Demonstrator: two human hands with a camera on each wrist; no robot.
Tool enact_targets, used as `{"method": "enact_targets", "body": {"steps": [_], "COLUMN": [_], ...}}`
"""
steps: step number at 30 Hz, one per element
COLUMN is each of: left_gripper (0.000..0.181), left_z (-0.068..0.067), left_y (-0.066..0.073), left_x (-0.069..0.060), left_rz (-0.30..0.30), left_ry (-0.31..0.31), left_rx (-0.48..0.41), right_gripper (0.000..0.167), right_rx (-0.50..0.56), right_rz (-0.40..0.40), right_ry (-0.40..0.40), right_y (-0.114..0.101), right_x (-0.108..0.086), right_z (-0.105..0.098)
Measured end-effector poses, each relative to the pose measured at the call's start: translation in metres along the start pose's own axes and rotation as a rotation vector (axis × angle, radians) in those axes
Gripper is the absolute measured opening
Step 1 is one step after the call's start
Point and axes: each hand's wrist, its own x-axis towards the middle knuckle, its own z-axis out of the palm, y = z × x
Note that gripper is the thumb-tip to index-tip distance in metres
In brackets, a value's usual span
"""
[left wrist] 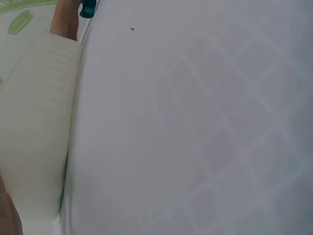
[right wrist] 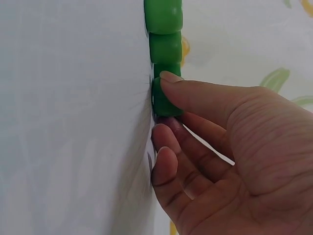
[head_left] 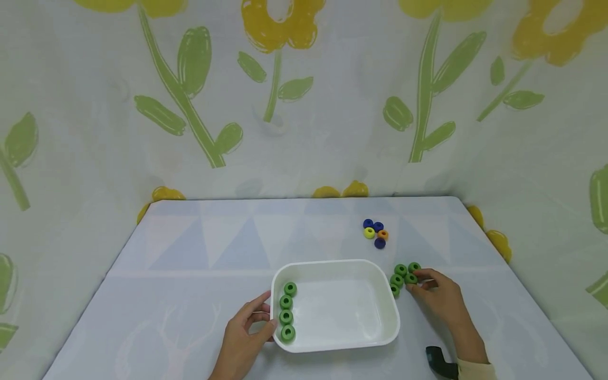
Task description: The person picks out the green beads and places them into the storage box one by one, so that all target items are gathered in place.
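A white tray (head_left: 342,345) lies on the table, with several green beads (head_left: 286,316) in a line along its left inner wall. My left hand (head_left: 244,332) holds the tray's left edge, its thumb at the rim and its fingers against the outer side. To the right of the tray, a small cluster of green beads (head_left: 396,281) sits on the table. My right hand (head_left: 439,295) pinches one green bead (right wrist: 166,98) at the near right of that cluster, thumb on one side and a fingertip on the other. In the left wrist view, the tray's outer wall (left wrist: 34,122) hides the beads.
Farther back on the table is a small group of dark blue, yellow and orange beads (head_left: 369,233). A black curved object (head_left: 440,363) is by the right wrist. Flower-printed cloth (head_left: 332,132) rises behind the table (head_left: 166,295) and at both sides.
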Motion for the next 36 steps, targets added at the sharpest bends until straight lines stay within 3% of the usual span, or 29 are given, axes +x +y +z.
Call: {"method": "enact_targets", "body": {"steps": [18,26,36], "left_gripper": [0.057,0.057,0.058], "left_z": [-0.001,0.001,0.0], "left_y": [-0.001,-0.001,-0.003], "left_x": [0.0,0.001,0.002], "left_rz": [0.001,0.015,0.012], "left_ry": [0.007,0.009,-0.012], "left_rx": [-0.015,-0.025,-0.005], "right_gripper": [0.049,0.047,0.04], "right_rx": [0.028,0.024,0.126], "right_rz": [0.015,-0.027,-0.128], "right_ry": [0.001,0.047,0.137], "right_y": [-0.007,-0.015,-0.045], "right_x": [-0.002,-0.007,-0.016], "right_z": [-0.003,-0.008,-0.018]}}
